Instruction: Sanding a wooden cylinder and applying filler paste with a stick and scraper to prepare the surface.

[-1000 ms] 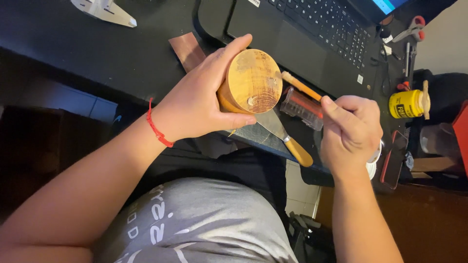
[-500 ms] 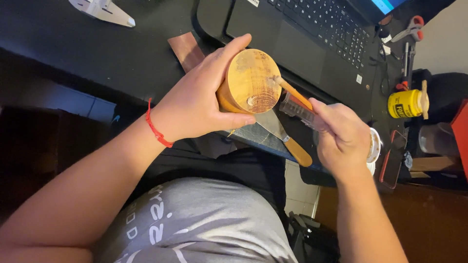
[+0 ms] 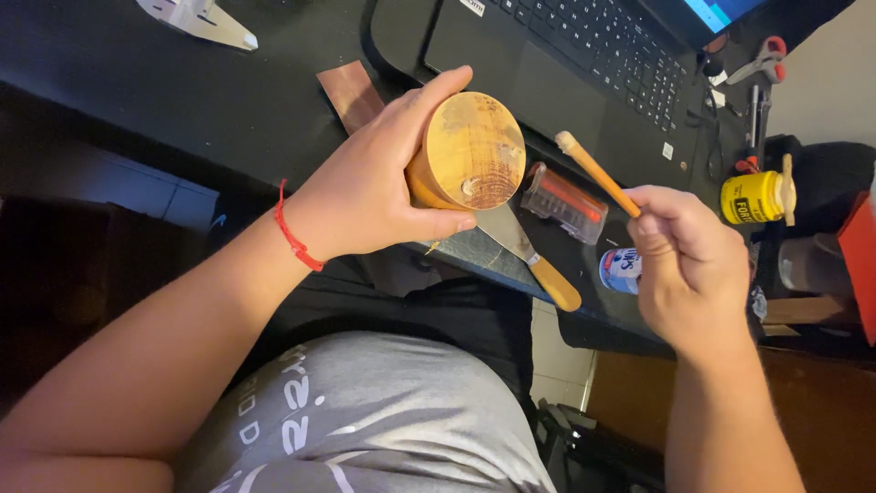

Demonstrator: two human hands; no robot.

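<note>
Our left hand (image 3: pixel 370 196) wraps the side of a round wooden block (image 3: pixel 467 151), thumb along its lower edge and fingers over the top, so that its flat, grained face is turned up toward us (a small pale spot sits near the lower rim of that face). On that wrist we wear a thin red cord bracelet (image 3: pixel 294 236).

Our right hand (image 3: pixel 689 265), at about three o'clock from the block and well apart from it, is pinched around the lower end of a slim orange-brown stick (image 3: pixel 598 173); the stick slants up toward ten o'clock, its pale tip ending near the block's right edge without touching it.

Between the two hands, on the black desk (image 3: pixel 182 91), lies a putty knife (image 3: pixel 529 251) with a metal blade and a light wooden handle, pointing toward five o'clock from the block. Just beside it, at three o'clock from the block, is a small clear plastic case (image 3: pixel 566 203) with red contents. A small blue and white can (image 3: pixel 620 270) stands near our right thumb.

Farther out, at one o'clock, a dark laptop (image 3: pixel 584 64) fills the desk's upper part. A yellow jar (image 3: pixel 753 197) stands at the far right, and a brown strip (image 3: pixel 351 93) lies at eleven o'clock from the block.
</note>
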